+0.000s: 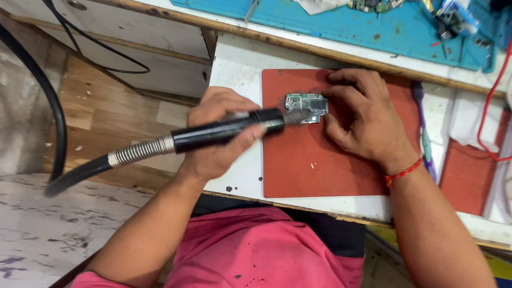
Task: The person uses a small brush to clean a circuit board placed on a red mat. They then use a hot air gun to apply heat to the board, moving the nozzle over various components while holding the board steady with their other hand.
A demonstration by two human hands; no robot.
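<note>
Now | left hand (218, 134) grips rotary tool (225, 132) | right hand (360, 114) steadies circuit board (307, 105)

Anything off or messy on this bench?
Nothing looks broken. The circuit board lies flat on the red mat, pinned by the right hand, while the left hand holds the black tool at its edge. The blue mat behind is stained and cluttered with loose parts.

circuit board (307, 104) on mat (325, 165), mat on pull-out shelf (238, 73)
</note>
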